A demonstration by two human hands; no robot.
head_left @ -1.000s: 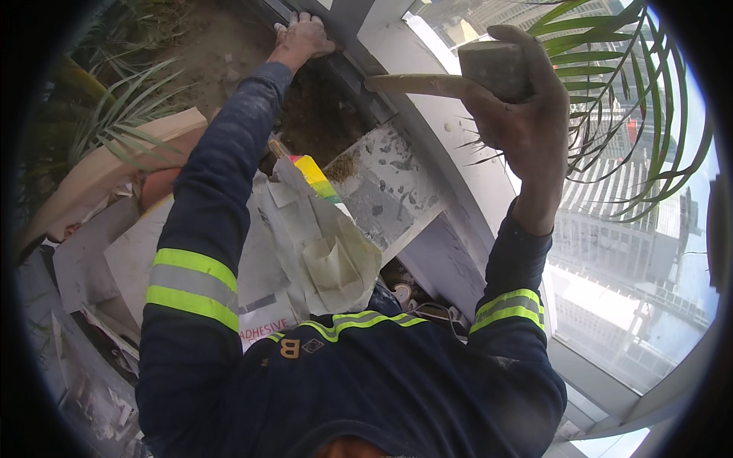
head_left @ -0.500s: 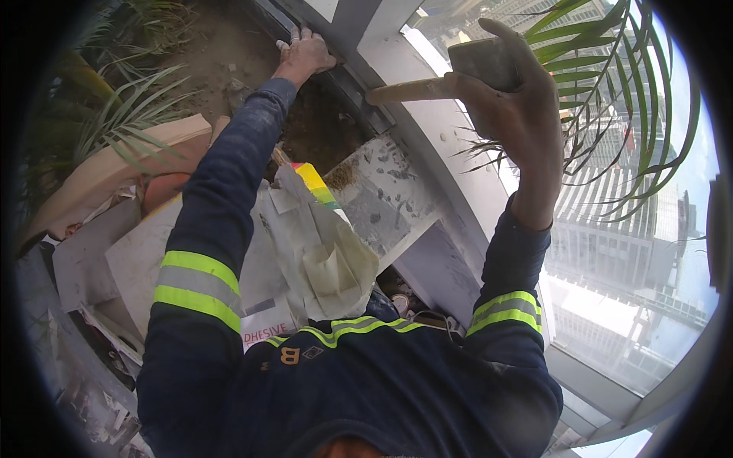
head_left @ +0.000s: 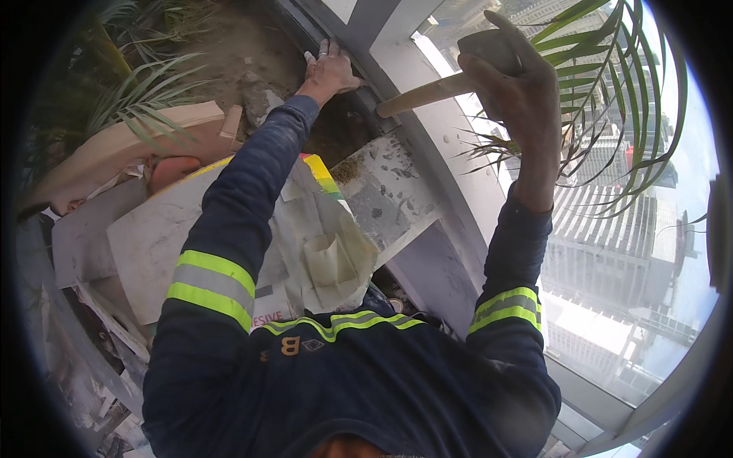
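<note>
Soil point(head_left: 243, 47) beside the left hand point(head_left: 330, 75)

A pale chunk point(head_left: 262, 101) rests on it, left of the hand and nearer the body. Right of the hand, also nearer, a dark-spotted slab point(head_left: 405, 204) bears brown grit point(head_left: 349, 169).

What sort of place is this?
Probably a planted strip inside a high-rise building where some hand work is under way. Tall buildings show through the big window, palm leaves hang beside it near bare soil, and the person's right hand holds a hammer.
</note>
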